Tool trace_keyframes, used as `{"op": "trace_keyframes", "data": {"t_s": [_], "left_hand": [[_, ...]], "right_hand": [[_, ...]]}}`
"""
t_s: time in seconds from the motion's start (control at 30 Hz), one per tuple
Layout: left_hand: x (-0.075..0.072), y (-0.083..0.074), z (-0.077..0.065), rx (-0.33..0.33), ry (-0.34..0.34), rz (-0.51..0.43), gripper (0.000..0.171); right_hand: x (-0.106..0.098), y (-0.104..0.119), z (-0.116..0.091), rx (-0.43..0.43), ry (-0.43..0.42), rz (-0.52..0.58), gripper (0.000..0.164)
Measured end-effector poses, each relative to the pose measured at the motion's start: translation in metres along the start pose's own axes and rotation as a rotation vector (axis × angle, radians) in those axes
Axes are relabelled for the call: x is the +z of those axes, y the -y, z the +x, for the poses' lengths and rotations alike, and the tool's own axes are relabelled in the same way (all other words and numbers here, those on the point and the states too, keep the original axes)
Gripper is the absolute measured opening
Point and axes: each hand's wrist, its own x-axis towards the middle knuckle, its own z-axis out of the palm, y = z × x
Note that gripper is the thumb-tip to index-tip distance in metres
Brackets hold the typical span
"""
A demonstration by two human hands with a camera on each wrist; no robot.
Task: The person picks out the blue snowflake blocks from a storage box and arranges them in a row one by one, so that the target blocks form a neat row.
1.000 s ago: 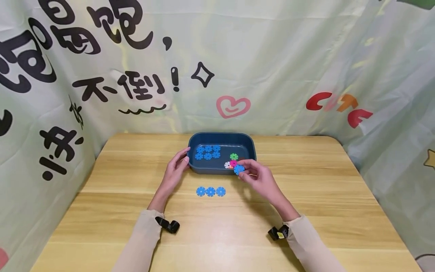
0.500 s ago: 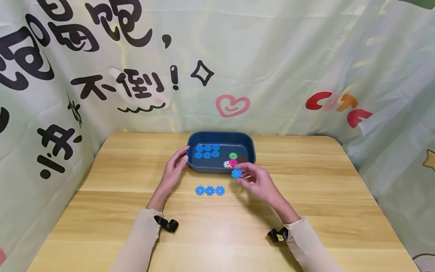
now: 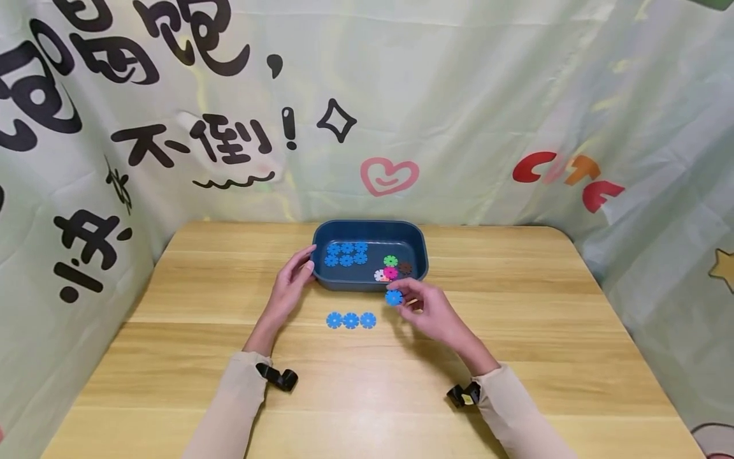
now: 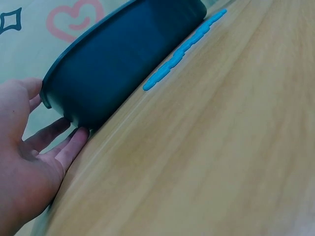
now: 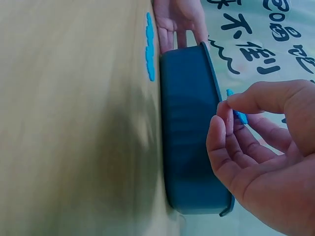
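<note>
In the head view my right hand pinches a blue snowflake disc between thumb and fingers, just in front of the box's near wall. The right wrist view shows that blue disc edge-on at the fingertips. My left hand touches the left end of the dark blue plastic box, its fingers spread against the end wall in the left wrist view. Three blue discs joined in a row lie flat on the table before the box. Inside, at left, sit several blue discs in two rows.
At the box's right end lie loose discs: a green one, a brown one, a pink one and a white one. Behind the wooden table hangs a printed cloth with black lettering.
My right hand has drawn the blue disc from over the box's near rim toward me, slightly down and left. The left hand stays at the box; the whole view has shifted slightly.
</note>
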Motion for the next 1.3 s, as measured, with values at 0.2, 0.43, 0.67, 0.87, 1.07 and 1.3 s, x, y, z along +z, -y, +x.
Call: {"op": "trace_keyframes", "data": {"t_s": [0.2,0.43,0.67,0.87,1.07,1.3], "left_hand": [[0.0,0.0,0.0,0.004,-0.003,-0.004,0.046],[-0.002,-0.002,-0.001,-0.008,-0.007,-0.007,0.046],[-0.002,-0.004,-0.001,-0.01,-0.007,-0.001,0.046],[-0.001,-0.003,0.0,-0.009,0.001,0.009,0.046],[0.0,-0.004,0.001,-0.008,0.008,0.022,0.047],[0.001,-0.003,-0.001,-0.011,0.004,0.016,0.047]], "right_hand": [[0.004,-0.003,0.0,0.019,0.039,-0.044,0.033],[0.006,-0.008,0.002,0.028,0.088,-0.088,0.032],[0.008,-0.012,0.004,0.063,0.132,-0.131,0.029],[0.012,-0.013,0.002,0.088,0.156,-0.141,0.028],[0.014,-0.012,0.001,0.092,0.168,-0.157,0.026],[0.016,-0.01,0.001,0.101,0.169,-0.191,0.026]]}}
